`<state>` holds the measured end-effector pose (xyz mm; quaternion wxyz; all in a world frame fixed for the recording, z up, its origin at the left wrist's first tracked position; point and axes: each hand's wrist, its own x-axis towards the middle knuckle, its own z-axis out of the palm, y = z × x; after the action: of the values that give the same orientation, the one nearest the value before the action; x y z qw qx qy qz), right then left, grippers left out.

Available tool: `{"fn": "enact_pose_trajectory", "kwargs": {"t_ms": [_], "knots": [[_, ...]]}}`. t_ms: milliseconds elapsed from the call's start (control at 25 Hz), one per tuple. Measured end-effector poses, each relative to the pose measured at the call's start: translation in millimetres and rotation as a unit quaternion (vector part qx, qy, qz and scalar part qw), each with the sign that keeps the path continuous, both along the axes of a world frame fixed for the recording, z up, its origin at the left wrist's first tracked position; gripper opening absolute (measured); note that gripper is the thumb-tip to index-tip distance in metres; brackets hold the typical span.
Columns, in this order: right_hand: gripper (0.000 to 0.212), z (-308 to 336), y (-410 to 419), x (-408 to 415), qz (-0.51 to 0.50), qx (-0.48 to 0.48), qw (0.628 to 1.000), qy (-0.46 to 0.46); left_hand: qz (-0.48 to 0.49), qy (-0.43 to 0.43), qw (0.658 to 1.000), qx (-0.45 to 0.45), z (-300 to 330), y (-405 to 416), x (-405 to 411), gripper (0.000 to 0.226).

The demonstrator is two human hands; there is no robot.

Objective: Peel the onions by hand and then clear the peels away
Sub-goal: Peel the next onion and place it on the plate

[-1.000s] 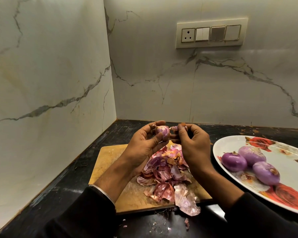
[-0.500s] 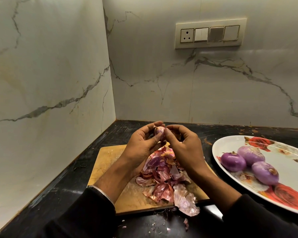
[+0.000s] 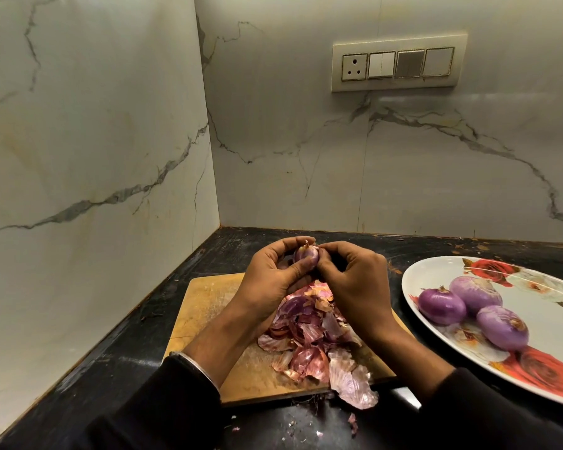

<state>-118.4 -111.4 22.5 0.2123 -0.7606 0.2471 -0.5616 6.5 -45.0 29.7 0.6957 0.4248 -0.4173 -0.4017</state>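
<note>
Three peeled onions [image 3: 472, 308] on plate [image 3: 436, 271], right. Fourth onion [image 3: 306, 255] held above cutting board [image 3: 208, 306]: left hand [image 3: 270, 280] grip curled round it, right hand [image 3: 355, 284] fingertips pinching skin. Peels [image 3: 309, 336] heaped on board; clearing not yet done.

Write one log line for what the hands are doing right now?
step: peeling | left hand: holds onion | right hand: pinches its skin | peels: piled on board | plate: three peeled onions
</note>
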Motion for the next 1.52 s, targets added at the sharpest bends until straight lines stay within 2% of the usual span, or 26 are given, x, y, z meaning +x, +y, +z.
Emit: {"fn": "enact_pose_trajectory", "kwargs": {"t_ms": [240,440,600,920,1120,1280,1520], "knots": [[0.011,-1.7,-1.6,1.4,-0.013,0.027,0.999,-0.024,-0.038,0.040,0.998,-0.001,-0.4,-0.9,0.1,0.040],[0.009,-3.5,-0.1,2.8,-0.040,-0.070,0.996,0.028,-0.022,0.022,0.999,-0.016,-1.6,0.1,-3.1,0.037],[0.010,-3.8,-1.0,3.9,-0.038,-0.017,0.999,-0.011,-0.016,0.039,0.999,-0.014,-0.6,0.0,-2.8,0.027],[0.011,-3.1,-1.7,4.7,0.045,0.142,0.985,-0.090,-0.029,0.075,0.997,-0.016,3.8,-0.6,0.2,0.032],[0.010,-8.1,-5.6,7.7,0.030,0.096,0.994,-0.046,-0.023,0.072,0.997,-0.016,1.9,-1.3,-1.0,0.026],[0.021,-9.0,-4.2,7.7,0.050,0.069,0.996,-0.016,-0.021,0.052,0.998,-0.019,3.7,1.1,-1.1,0.025],[0.007,-8.4,-7.9,5.2,0.059,0.095,0.993,-0.034,-0.017,0.039,0.999,0.003,2.6,1.9,1.2,0.039]]}}
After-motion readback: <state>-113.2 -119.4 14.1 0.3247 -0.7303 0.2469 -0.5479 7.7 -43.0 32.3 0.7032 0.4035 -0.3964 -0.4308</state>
